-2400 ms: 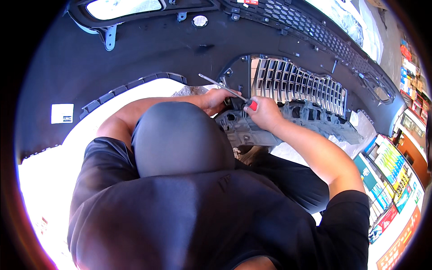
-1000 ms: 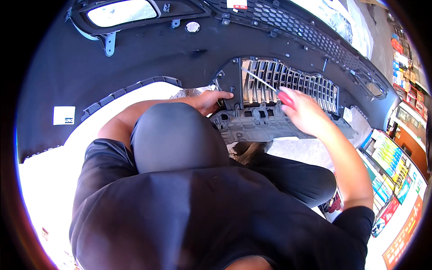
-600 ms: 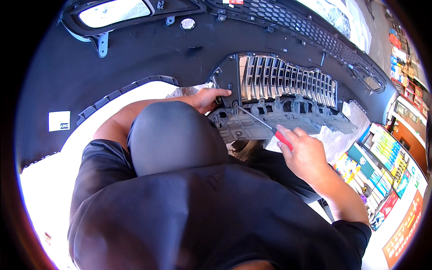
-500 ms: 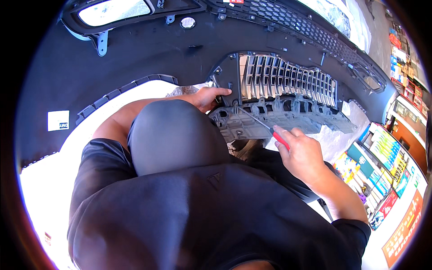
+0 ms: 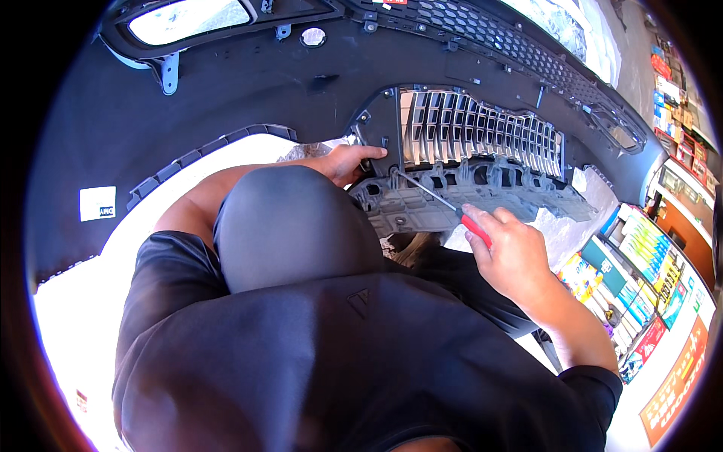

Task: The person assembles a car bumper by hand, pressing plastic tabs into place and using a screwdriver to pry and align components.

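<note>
My right hand (image 5: 514, 252) is closed round the red handle of a screwdriver (image 5: 476, 228). The thin metal shaft slants up and left to the lower edge of a black car bumper cover (image 5: 218, 83), just beside the chrome grille (image 5: 482, 128). What the tip touches is too small to make out. My left hand (image 5: 352, 163) grips the bumper's edge left of the grille, one finger stretched along its surface; its other fingers are partly hidden. Below the grille lies a grey plastic panel (image 5: 527, 197) with clips and openings along its edge.
A dark cap (image 5: 297, 226) and black shirt (image 5: 301, 354) cover much of the lower middle. A honeycomb mesh (image 5: 482, 34) runs along the bumper's far side. Crumpled white sheeting (image 5: 544, 233) lies beyond my right hand. Boxes and printed packages (image 5: 633, 282) stand at the right.
My right hand has shifted slightly right and its grip on the screwdriver handle has changed a little. The far end of the shaft stays at the same spot. My left hand has not visibly moved.
</note>
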`<state>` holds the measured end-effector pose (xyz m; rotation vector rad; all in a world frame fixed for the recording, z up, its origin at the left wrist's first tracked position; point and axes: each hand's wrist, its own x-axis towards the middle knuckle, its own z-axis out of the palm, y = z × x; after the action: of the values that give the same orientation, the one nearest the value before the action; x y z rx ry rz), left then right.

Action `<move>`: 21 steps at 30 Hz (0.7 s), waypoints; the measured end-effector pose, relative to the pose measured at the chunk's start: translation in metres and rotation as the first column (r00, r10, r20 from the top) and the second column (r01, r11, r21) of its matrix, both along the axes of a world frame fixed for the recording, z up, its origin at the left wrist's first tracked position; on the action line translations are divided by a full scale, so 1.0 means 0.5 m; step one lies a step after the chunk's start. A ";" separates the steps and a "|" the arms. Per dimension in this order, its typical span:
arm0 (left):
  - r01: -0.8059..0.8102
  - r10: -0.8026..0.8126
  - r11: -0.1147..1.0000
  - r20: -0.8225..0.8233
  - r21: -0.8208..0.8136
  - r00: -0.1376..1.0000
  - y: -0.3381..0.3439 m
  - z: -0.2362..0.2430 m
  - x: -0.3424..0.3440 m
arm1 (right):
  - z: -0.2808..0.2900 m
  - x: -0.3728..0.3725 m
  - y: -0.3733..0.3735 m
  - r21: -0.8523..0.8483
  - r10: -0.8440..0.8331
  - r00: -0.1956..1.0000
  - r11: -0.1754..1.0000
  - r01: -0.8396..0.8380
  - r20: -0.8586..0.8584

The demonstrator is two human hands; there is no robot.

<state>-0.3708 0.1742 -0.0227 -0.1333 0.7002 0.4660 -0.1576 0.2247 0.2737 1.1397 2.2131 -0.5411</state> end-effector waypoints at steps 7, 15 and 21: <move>0.011 -0.011 1.000 -0.006 0.009 1.000 0.001 -0.008 0.004 | -0.005 0.001 -0.002 -0.019 -0.006 1.000 1.000 0.006 0.022; 0.023 -0.023 0.999 -0.019 0.022 1.000 0.004 0.001 0.004 | -0.014 0.007 -0.003 -0.014 -0.014 1.000 1.000 0.014 0.017; 0.025 -0.025 1.000 0.008 -0.012 1.000 -0.003 -0.024 0.006 | -0.004 -0.019 0.008 -0.019 0.113 0.993 0.993 -0.113 0.024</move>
<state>-0.3677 0.1725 -0.0349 -0.1376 0.6964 0.4371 -0.1671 0.2287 0.2718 0.9997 2.2317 -0.4951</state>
